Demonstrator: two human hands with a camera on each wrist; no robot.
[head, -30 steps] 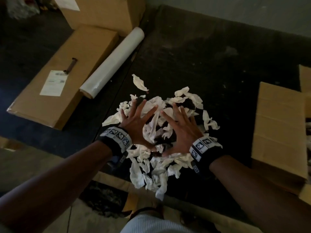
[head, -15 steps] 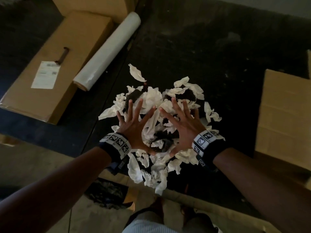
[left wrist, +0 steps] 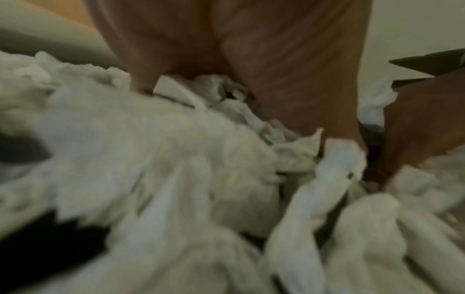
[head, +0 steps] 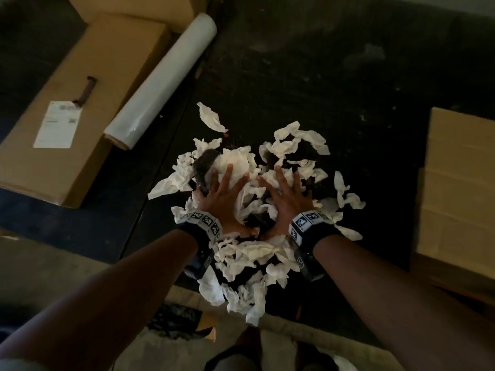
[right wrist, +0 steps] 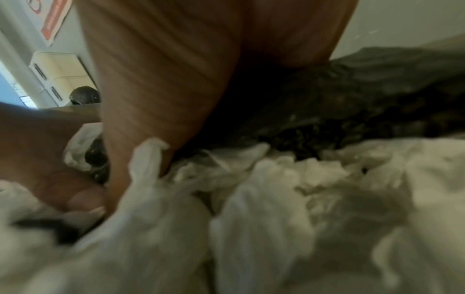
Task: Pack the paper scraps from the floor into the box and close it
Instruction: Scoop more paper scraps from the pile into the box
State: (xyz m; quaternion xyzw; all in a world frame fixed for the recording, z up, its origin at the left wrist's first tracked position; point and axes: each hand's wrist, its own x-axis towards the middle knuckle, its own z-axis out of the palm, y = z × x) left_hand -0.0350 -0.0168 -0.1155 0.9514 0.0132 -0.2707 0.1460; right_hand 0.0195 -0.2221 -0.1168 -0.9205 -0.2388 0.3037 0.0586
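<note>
Unreadable print on the flat carton's label (head: pixel 57 124)

floor (head: pixel 308 76): dark | on it: paper scraps (head: pixel 249 253), film roll (head: pixel 160 81), flat carton (head: pixel 80 103), box (head: pixel 455 183)

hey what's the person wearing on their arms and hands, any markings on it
Both forearms are bare, with no sleeves and no gloves. The left hand and right hand each have a dark wristband at the wrist, ringed with white squares printed with black pixel-like tag patterns. A small dark device hangs under each band.
</note>
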